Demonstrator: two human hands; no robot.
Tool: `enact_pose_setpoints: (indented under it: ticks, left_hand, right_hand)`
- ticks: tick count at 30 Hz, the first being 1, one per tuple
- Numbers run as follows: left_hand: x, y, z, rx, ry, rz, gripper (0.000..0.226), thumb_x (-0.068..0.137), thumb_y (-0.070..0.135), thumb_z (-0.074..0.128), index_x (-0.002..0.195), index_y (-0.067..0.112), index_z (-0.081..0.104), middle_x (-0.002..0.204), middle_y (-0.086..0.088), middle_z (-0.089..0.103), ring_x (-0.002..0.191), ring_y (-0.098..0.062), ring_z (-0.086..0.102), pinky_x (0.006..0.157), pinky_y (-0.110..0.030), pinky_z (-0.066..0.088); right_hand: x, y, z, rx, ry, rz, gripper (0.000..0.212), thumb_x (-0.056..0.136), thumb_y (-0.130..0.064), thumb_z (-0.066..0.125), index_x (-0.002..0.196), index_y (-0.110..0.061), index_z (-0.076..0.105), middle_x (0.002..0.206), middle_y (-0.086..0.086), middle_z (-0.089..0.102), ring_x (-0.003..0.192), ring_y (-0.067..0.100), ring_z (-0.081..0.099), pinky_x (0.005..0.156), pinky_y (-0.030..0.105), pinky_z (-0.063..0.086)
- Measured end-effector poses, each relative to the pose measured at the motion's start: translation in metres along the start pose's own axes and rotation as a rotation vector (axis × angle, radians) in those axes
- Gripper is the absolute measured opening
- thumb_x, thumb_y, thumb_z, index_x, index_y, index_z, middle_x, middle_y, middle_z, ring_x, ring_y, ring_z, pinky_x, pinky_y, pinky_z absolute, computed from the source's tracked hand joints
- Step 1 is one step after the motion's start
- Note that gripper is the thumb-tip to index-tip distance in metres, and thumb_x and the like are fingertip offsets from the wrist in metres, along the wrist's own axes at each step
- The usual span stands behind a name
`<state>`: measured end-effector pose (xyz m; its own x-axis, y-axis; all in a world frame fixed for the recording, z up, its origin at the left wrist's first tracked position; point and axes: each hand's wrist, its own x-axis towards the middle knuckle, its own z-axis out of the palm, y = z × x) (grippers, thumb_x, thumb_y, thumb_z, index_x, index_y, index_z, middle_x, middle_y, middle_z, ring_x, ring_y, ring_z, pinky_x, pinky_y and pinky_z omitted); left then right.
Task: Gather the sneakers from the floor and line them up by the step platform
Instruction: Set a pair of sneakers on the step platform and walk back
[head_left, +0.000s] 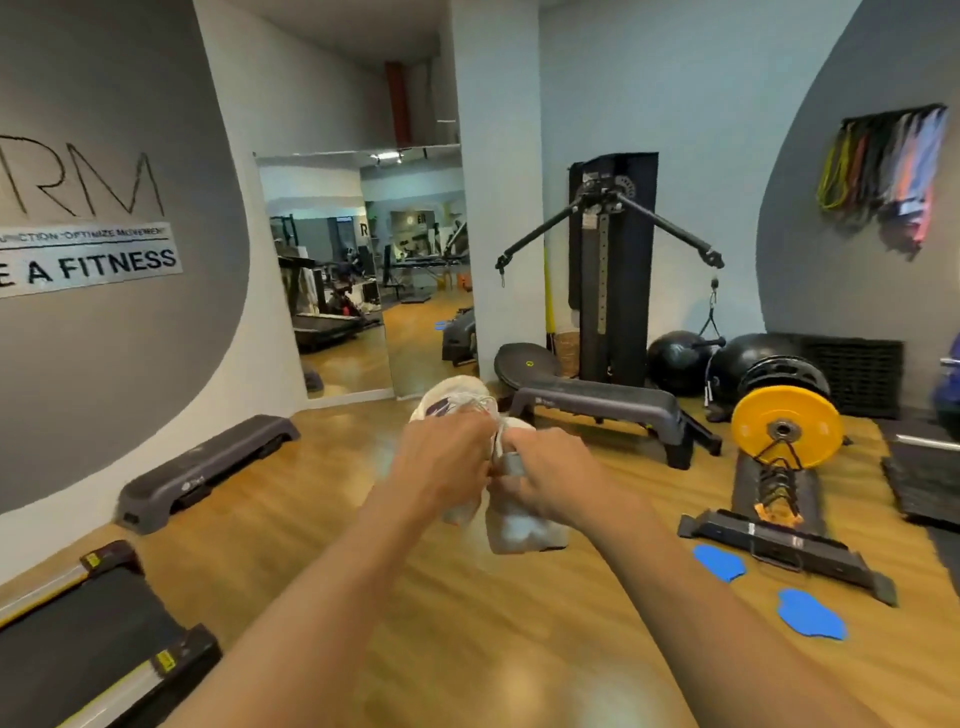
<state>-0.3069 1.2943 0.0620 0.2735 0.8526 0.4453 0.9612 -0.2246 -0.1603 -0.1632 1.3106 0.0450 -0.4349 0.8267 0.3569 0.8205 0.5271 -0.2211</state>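
Both forearms are stretched forward from the bottom of the view, and the hands are brought close together above the wooden floor (467, 623). The left hand (447, 457) is seen from the back, its fingers curled round the collar of the upper sneaker (452, 402), a white shoe whose laces and toe are pointed away toward the far wall. The right hand (545, 480) is likewise curled, and the lower sneaker (519, 530), also white, is gripped by it at the heel, beside a grey pull tab (511, 463); this shoe is hung downward below the knuckles. The two shoes are pressed together between the hands and are held clear of the floor. Finer detail is lost to motion blur.

Just beyond the shoes, the far step platform (597, 408) is set on the floor, with a black cable machine (613, 270) and black exercise balls (675, 364) behind it. To the right, a yellow weight plate (787, 428) is stood upright, and two blue sliding discs (719, 561) are laid flat nearer the camera. To the left, the left step platform (208, 467) is placed against the grey wall, well apart from the hands, and a treadmill (78, 623) is seen in the lower corner. A wall mirror (358, 270) and hung resistance bands (883, 161) are seen further off.
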Motion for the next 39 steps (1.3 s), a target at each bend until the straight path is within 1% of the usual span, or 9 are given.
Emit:
enact_pose_setpoints:
  ticks: [6,13,18,22,25,30,33,35,39]
  left_hand:
    - [0.134,-0.063,0.102,-0.116,-0.042,0.049,0.017,0.082,0.029,0.054,0.098,0.024,0.054,0.102,0.0,0.065,0.086,-0.029,0.064,0.058,-0.033,0.034]
    - [0.282,-0.165,0.239,-0.206,-0.027,0.001,0.028,0.079,0.048,0.055,0.093,0.027,0.043,0.096,0.002,0.066,0.089,-0.032,0.062,0.06,-0.033,0.036]
    - [0.397,-0.238,0.31,-0.269,-0.132,-0.078,0.023,0.076,0.041,0.057,0.082,0.026,0.04,0.093,0.0,0.064,0.089,-0.033,0.06,0.063,-0.035,0.039]
    - [0.472,-0.279,0.362,-0.302,-0.139,-0.125,0.02,0.079,0.036,0.056,0.077,0.022,0.041,0.09,-0.004,0.065,0.087,-0.036,0.059,0.061,-0.033,0.035]
    - [0.541,-0.312,0.421,-0.312,-0.134,-0.134,0.022,0.08,0.035,0.057,0.074,0.023,0.039,0.09,-0.005,0.065,0.085,-0.037,0.059,0.061,-0.034,0.033]
    - [0.673,-0.354,0.52,-0.344,-0.154,-0.081,0.024,0.08,0.039,0.061,0.077,0.026,0.04,0.092,-0.006,0.066,0.088,-0.035,0.06,0.062,-0.033,0.032]
    - [0.749,-0.369,0.569,-0.348,-0.165,-0.033,0.026,0.08,0.04,0.06,0.078,0.026,0.038,0.093,-0.008,0.066,0.086,-0.036,0.06,0.061,-0.034,0.032]
    - [0.798,-0.373,0.6,-0.35,-0.174,-0.003,0.024,0.081,0.041,0.06,0.08,0.025,0.043,0.096,-0.008,0.067,0.088,-0.037,0.061,0.062,-0.034,0.032]
    - [0.893,-0.378,0.669,-0.326,-0.165,0.076,0.022,0.082,0.045,0.057,0.094,0.026,0.054,0.101,-0.006,0.067,0.092,-0.037,0.061,0.062,-0.034,0.035]
  right_hand:
    - [0.144,0.068,0.056,-0.013,0.001,0.164,0.026,0.086,-0.036,0.062,0.108,-0.024,0.055,0.109,0.006,0.064,0.095,0.033,0.06,0.064,0.033,0.036]
    - [0.322,0.161,0.162,0.05,0.121,0.244,0.021,0.082,-0.031,0.065,0.092,-0.025,0.048,0.101,0.004,0.062,0.082,0.027,0.055,0.061,0.03,0.034]
    - [0.467,0.208,0.211,0.092,0.082,0.243,0.027,0.08,-0.038,0.069,0.09,-0.025,0.047,0.101,0.004,0.063,0.09,0.031,0.058,0.062,0.032,0.034]
    - [0.552,0.243,0.227,0.065,0.03,0.235,0.031,0.08,-0.042,0.067,0.083,-0.026,0.04,0.099,0.006,0.065,0.09,0.037,0.059,0.058,0.036,0.034]
    - [0.626,0.281,0.253,0.065,0.012,0.238,0.028,0.08,-0.041,0.066,0.081,-0.026,0.042,0.093,0.005,0.062,0.082,0.033,0.056,0.056,0.036,0.033]
    - [0.749,0.355,0.299,0.07,-0.002,0.279,0.024,0.081,-0.037,0.066,0.087,-0.02,0.05,0.09,0.003,0.06,0.084,0.031,0.057,0.059,0.037,0.037]
    - [0.815,0.403,0.316,0.104,-0.009,0.345,0.022,0.081,-0.036,0.067,0.088,-0.023,0.05,0.09,0.001,0.06,0.081,0.026,0.056,0.055,0.035,0.035]
    - [0.854,0.438,0.326,0.106,-0.002,0.387,0.023,0.08,-0.037,0.067,0.084,-0.025,0.048,0.086,-0.002,0.056,0.077,0.024,0.054,0.051,0.033,0.031]
    - [0.93,0.515,0.353,0.091,-0.021,0.45,0.024,0.08,-0.037,0.067,0.087,-0.02,0.052,0.084,0.0,0.058,0.079,0.025,0.055,0.059,0.038,0.04]
